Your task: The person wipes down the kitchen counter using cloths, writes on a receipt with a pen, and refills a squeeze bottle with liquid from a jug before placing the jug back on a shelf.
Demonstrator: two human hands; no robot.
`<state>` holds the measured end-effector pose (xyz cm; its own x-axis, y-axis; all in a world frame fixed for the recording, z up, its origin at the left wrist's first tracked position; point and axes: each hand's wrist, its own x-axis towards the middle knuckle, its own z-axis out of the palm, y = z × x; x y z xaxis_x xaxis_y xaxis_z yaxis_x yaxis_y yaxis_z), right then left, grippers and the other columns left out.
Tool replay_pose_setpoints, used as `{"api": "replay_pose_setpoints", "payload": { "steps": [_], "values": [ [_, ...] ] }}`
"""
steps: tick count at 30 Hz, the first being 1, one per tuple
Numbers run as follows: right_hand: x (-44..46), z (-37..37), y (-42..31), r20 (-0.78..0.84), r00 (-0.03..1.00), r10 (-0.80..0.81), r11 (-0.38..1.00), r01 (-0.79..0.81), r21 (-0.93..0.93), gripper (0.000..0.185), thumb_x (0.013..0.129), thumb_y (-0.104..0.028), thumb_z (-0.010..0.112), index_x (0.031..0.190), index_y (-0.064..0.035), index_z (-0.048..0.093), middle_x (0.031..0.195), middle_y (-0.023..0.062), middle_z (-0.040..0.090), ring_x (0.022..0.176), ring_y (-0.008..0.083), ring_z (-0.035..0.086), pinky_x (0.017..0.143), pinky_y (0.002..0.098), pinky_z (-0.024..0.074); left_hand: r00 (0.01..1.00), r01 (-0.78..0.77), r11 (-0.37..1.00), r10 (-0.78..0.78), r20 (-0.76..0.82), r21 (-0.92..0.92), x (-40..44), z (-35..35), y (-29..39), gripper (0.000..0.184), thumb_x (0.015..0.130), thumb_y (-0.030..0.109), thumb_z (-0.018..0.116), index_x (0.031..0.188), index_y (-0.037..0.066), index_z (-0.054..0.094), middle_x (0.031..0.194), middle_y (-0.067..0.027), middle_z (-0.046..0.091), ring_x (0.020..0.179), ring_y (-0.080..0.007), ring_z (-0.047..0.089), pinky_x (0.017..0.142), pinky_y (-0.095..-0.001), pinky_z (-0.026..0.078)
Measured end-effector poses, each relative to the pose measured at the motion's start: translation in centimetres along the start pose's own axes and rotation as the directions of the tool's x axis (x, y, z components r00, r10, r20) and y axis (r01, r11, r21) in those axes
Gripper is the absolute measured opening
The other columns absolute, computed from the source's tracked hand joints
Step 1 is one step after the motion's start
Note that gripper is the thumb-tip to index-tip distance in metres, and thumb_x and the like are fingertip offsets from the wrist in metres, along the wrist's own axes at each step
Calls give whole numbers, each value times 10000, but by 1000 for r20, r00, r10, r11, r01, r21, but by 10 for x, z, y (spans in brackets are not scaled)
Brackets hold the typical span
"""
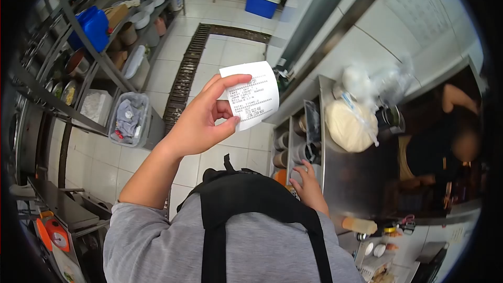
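Note:
Raised in front of my chest, my left hand point(207, 112) pinches a white printed receipt point(257, 97) between thumb and fingers. The slip curls a little, and its print faces me, with "TAKE OUT" readable. Lower down on the right, my right hand point(310, 186) is held with its fingers apart and nothing in them. It is close to the edge of the steel counter point(348, 178); whether it touches that edge I cannot tell. On the counter sits a plastic bag of something cream-coloured point(348, 128).
At left stand metal shelves with a blue jug point(91, 29) and a clear tub of cloths point(128, 120). A floor drain grate point(183, 73) crosses the tiles. Farther back is a blue cooler point(262, 4). Beyond the counter is another person point(435, 144). An orange scale point(56, 235) stands lower left.

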<state>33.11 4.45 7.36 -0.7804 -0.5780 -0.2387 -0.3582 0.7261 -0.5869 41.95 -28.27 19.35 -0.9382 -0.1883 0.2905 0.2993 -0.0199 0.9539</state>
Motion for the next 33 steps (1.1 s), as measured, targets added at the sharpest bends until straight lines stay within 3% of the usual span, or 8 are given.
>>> {"api": "replay_pose_setpoints", "payload": {
  "steps": [1, 3, 7, 9, 16, 20, 25, 33],
  "values": [
    [18, 12, 4, 15, 1000, -20, 1000, 20, -1, 387, 833, -172, 688, 1177, -57, 553, 1396, 208, 366, 1067, 385, 574, 892, 408, 477, 1000, -12, 1000, 12, -15, 8, 1, -13, 1, 641, 765, -137, 499, 1367, 61, 398, 1228, -71, 374, 994, -159, 619, 835, -262, 490],
    [54, 43, 32, -31, 898, -439, 885, 426, -189, 376, 833, -186, 692, 1167, -69, 564, 1381, 206, 387, 917, 347, 634, 815, 386, 512, 998, -4, 1000, 5, -59, 22, 1, -31, 2, 649, 761, -137, 498, 1371, 61, 394, 1240, -72, 370, 999, -156, 616, 833, -260, 490],
    [122, 93, 70, 152, 976, -158, 945, 104, 311, 354, 800, -211, 717, 1099, -53, 611, 1322, 213, 458, 968, 346, 603, 865, 387, 491, 983, -10, 999, 16, -180, 33, -5, -78, 0, 664, 756, -134, 495, 1381, 59, 386, 1264, -78, 362, 1012, -151, 604, 825, -259, 488],
    [172, 131, 163, 270, 861, -431, 885, 462, -57, 303, 807, -217, 691, 1042, -35, 632, 1173, 222, 577, 935, 376, 616, 859, 432, 489, 958, -16, 998, 31, -284, 55, -11, -94, -2, 661, 760, -131, 490, 1384, 57, 382, 1282, -85, 355, 1015, -153, 596, 821, -265, 486],
    [313, 146, 197, 685, 728, -34, 864, 366, -346, 251, 820, -194, 649, 1007, -28, 635, 1058, 209, 617, 898, 379, 627, 827, 440, 496, 773, 107, 980, 23, -634, 165, -58, -124, 27, 667, 777, -156, 488, 1403, 22, 340, 1335, -72, 326, 1141, -191, 549, 899, -275, 476],
    [429, 155, 146, 717, 692, -80, 754, 513, -411, 225, 827, -181, 625, 987, -23, 636, 991, 201, 640, 878, 381, 633, 809, 445, 500, 569, 225, 941, 84, -818, 253, -96, -123, 54, 653, 781, -149, 493, 1394, 27, 353, 1307, -75, 344, 1132, -189, 551, 909, -280, 474],
    [547, 195, 26, 593, 699, -400, 638, 677, -367, 197, 836, -164, 595, 962, -18, 638, 909, 192, 669, 852, 383, 641, 786, 452, 506, 361, 276, 908, 207, -909, 316, -134, -108, 79, 666, 767, -142, 494, 1397, 17, 345, 1286, -81, 353, 1108, -185, 555, 908, -289, 476],
    [421, 308, -91, 548, 619, -563, 679, 724, -121, 201, 861, -166, 542, 954, -19, 642, 896, 192, 669, 844, 354, 644, 761, 409, 511, 246, 277, 890, 298, -922, 362, -241, -139, 75, 630, 780, -141, 519, 1372, 21, 374, 1280, -95, 359, 1137, -211, 538, 910, -302, 473]
  ]
}}
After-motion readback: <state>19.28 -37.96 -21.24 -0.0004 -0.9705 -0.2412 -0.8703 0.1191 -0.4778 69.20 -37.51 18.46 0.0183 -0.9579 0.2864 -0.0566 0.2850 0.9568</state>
